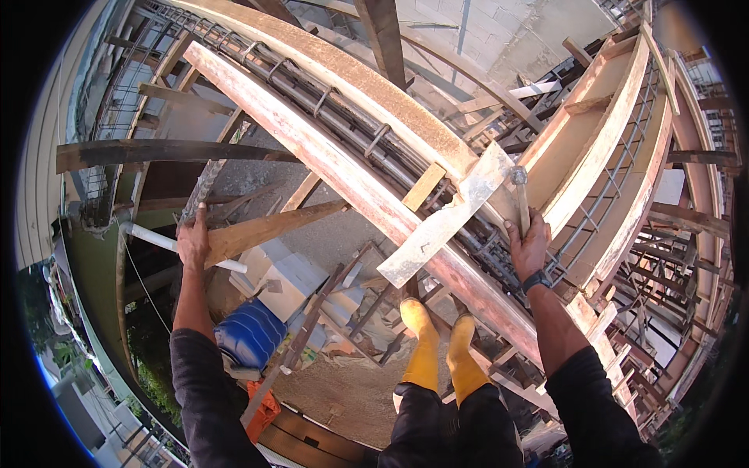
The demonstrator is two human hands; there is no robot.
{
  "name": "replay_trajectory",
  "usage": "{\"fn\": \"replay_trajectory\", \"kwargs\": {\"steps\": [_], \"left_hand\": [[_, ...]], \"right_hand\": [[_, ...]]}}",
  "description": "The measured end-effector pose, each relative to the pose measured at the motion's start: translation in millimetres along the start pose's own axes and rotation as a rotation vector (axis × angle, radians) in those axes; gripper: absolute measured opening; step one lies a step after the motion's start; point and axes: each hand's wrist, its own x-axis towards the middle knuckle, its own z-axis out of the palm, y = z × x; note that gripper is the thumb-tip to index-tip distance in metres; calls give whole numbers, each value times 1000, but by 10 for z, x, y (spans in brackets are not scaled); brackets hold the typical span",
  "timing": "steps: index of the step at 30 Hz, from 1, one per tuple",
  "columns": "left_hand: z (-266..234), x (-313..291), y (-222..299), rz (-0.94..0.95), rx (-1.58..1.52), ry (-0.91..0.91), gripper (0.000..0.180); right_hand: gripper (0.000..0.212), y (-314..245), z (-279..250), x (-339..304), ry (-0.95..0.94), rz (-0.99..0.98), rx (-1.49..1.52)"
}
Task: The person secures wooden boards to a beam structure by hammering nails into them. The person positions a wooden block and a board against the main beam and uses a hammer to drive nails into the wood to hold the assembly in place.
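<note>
My right hand [530,248] is closed around the handle of a hammer [523,204], its head pointing away from me. Beside the hammer, a short pale board [445,225] lies crosswise over the formwork. On the left, my left hand [193,240] grips a wooden board [273,228] at its near end, next to a rough post [204,187]; its fingers are partly hidden. Between the hands runs a long reddish formwork plank [312,160], with tied steel bars [343,117] in the channel behind it. A small wood block [424,186] spans that channel.
My yellow boots [422,343] stand on narrow timbers high above the ground. Below lie a blue drum [250,333] and a white pipe [152,237]. A dark beam [172,154] juts in from the left. More formwork with a rebar cage [612,183] fills the right.
</note>
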Motion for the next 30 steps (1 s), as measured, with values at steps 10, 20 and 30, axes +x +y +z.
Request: {"fn": "replay_trajectory", "kwargs": {"steps": [10, 20, 30], "left_hand": [[198, -202, 358, -21, -77, -18, 49], [166, -169, 317, -62, -67, -27, 43], [91, -182, 562, -92, -53, -78, 41]], "right_hand": [[59, 253, -22, 7, 77, -119, -138], [55, 121, 15, 0, 75, -93, -187], [47, 28, -48, 43, 68, 3, -202]]}}
